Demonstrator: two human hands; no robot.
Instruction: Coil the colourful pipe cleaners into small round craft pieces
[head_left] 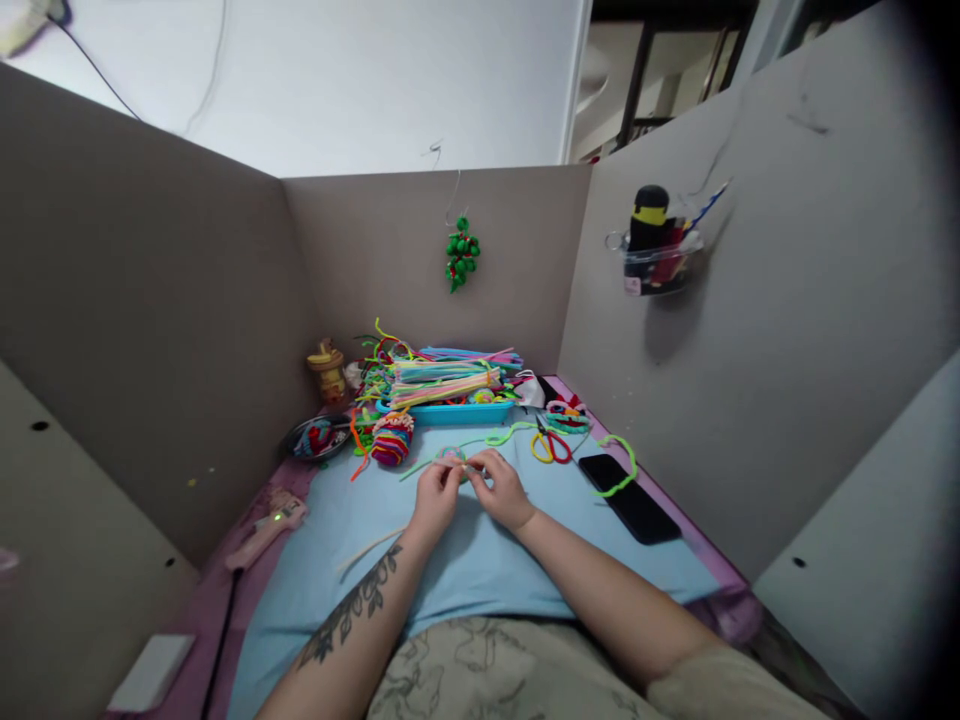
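Note:
My left hand [436, 492] and my right hand [499, 488] meet above the middle of the light blue cloth [337, 520], fingertips pinched close together. Between them is a small pastel piece of pipe cleaner work [451, 454], partly covered by my fingers. A green pipe cleaner end [415, 470] sticks out to the left of it. From behind my right hand a light green pipe cleaner [514, 432] runs toward the scissors [551, 444], which have red and yellow handles. A pale pipe cleaner [371, 548] lies beside my left forearm.
Bundled pipe cleaners [442, 380] fill a blue tray [450, 414] at the back. A striped woven piece [392, 440], a bowl [319, 440] and a glue gun [270, 525] lie to the left. A phone [634, 505] rests at right; grey partitions [375, 240] enclose the table.

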